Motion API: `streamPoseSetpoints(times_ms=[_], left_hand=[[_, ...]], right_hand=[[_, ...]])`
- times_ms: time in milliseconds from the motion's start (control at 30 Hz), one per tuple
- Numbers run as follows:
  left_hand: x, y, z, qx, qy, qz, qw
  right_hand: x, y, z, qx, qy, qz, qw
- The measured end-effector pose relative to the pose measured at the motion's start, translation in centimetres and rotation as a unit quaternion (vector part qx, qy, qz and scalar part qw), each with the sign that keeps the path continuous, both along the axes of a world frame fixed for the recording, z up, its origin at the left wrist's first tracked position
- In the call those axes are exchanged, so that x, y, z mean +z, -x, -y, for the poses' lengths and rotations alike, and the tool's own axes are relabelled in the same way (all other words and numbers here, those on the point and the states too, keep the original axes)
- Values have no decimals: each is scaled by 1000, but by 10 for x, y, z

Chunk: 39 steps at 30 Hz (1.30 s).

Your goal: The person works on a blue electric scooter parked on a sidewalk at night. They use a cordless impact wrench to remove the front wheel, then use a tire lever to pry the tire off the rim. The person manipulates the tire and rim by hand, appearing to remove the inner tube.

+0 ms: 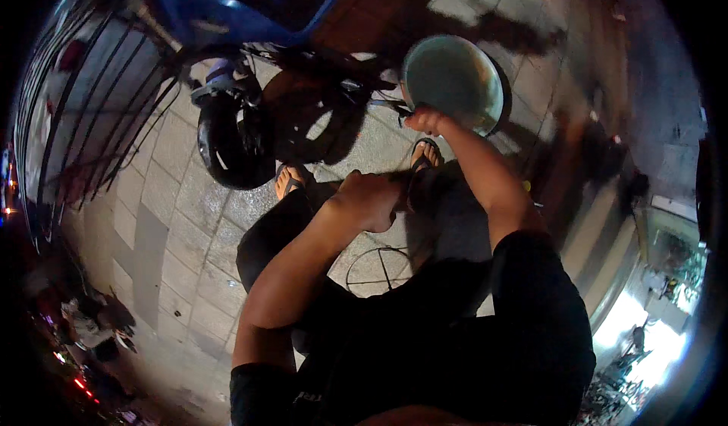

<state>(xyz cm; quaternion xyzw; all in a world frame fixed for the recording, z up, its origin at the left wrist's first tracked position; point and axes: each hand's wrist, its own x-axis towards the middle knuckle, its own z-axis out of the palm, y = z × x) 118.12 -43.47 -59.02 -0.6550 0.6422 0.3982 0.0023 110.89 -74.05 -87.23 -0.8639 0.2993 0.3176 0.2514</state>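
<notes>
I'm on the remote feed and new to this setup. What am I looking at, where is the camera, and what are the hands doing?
There is no machine here: a person works bare-handed, and the single round fisheye picture comes from a camera on their head, looking down, so straight lines bend near the rim. The right hand grips the rim of a round pale-green plastic basin. The left hand rests closed near the knee, holding nothing I can make out. On the grey paved ground stands a blue motorbike with its black tyre in front of the sandalled feet.

Basin [453, 81] ahead right on pavement [159, 221], right hand [426, 120] at its near rim. Scooter wheel [231, 142] ahead left. Left hand [371, 198] between, nearer body.
</notes>
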Motion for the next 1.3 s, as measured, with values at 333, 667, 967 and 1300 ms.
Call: streamPoseSetpoints(times_ms=[333, 667, 967, 1300], left_hand=[[-20, 13, 18, -14, 36, 4, 999], [-10, 22, 28, -25, 9, -11, 1000], [6, 24, 33, -17, 17, -17, 1000], [-13, 28, 21, 3, 19, -20, 1000]], right_hand=[[83, 18, 42, -16, -81, -54, 995], [166, 25, -3, 129, -44, -181, 974], [105, 43, 21, 0, 21, 87, 996], [84, 22, -1, -21, 48, 107, 993]])
